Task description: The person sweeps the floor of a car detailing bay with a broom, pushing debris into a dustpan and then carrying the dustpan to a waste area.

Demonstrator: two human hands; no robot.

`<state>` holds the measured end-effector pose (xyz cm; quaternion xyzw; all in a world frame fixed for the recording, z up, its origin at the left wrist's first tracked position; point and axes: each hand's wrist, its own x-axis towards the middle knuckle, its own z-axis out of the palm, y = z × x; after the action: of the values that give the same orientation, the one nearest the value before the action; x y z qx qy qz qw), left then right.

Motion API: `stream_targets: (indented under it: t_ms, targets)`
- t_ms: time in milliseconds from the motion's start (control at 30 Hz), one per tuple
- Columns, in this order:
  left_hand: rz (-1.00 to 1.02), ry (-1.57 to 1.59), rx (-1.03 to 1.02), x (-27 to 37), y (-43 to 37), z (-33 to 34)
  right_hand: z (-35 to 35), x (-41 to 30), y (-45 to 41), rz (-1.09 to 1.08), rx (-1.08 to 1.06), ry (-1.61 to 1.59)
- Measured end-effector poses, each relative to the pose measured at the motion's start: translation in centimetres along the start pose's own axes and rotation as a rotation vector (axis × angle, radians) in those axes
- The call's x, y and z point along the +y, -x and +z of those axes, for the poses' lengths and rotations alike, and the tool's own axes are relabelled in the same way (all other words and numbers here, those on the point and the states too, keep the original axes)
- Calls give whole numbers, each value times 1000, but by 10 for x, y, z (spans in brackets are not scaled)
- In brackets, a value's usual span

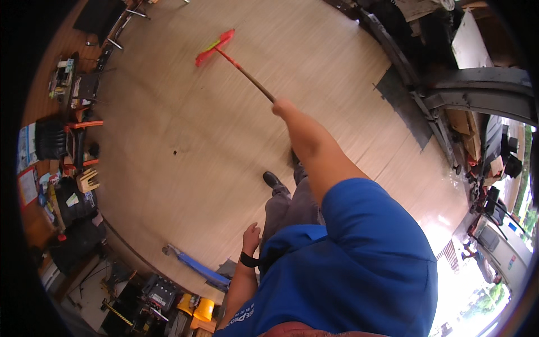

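My right hand [283,108], at the end of an outstretched arm, grips the upper end of a long wooden broom handle [257,84]. The handle runs away from me to a red broom head [214,47] with a yellow-green middle part, low over or on the light wood-patterned floor [168,189]. My left hand [252,236] hangs beside my thigh, holding nothing, with its fingers partly bent. A black band is around the left wrist. My dark shoe [271,179] stands on the floor below me.
A black office chair [50,139] and another chair with red-orange arms stand at the left edge. Grey metal beams [476,90] reach in from the right. At lower left lie a blue metal arm [202,267], yellow containers [204,309] and mixed equipment. A dark patch [406,107] marks the floor.
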<state>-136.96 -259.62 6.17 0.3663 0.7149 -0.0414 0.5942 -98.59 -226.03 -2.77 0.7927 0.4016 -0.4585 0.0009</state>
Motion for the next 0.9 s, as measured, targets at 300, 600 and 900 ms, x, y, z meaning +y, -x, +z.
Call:
stream_targets:
  t_ms: [300,600,900]
  targets:
    - [5,-233,75,-32,-100,-39,65,376,356,139,-135,427]
    - [51,-77,3,33,-125,-44,11,395,666,955,93,107]
    - [185,-288,-34,-23,-129,-25,27,399,403,452,232,-138]
